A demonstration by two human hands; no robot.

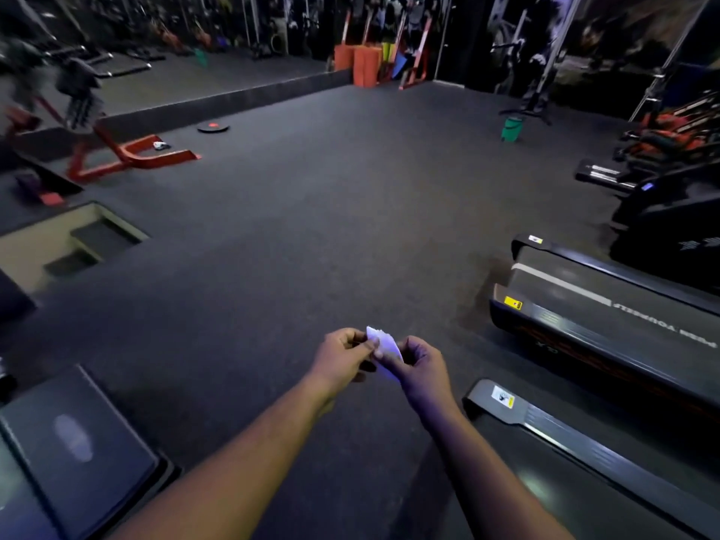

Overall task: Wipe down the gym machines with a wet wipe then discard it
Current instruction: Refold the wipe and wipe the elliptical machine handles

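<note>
A small white wet wipe point(383, 344) is held between both hands, near the bottom centre of the view, above the dark rubber floor point(311, 228). The left hand point(345, 358) is curled, with thumb and fingers pinching the left edge of the wipe. The right hand point(419, 364) is curled likewise, its fingertips pinching the lower right part of the wipe. The wipe appears folded or bunched; its exact shape cannot be told. Both forearms are bare and extended forward.

Two treadmills are seen on the right: the rear end of one deck point(584, 313) lies right of the hands, and a second deck point(565, 442) lies nearer. No treadmill is touched by the wipe. A dark padded platform point(78, 430) is noted at the near left. A red-framed machine point(128, 157) stands at the far left, with a small white crumpled item point(160, 145) lying on the floor inside its base. A flat round disc point(212, 127) lies just beyond it. A green bucket point(511, 129) stands on the floor at the far right. Orange pads point(364, 66) are leaned against the far wall.
</note>
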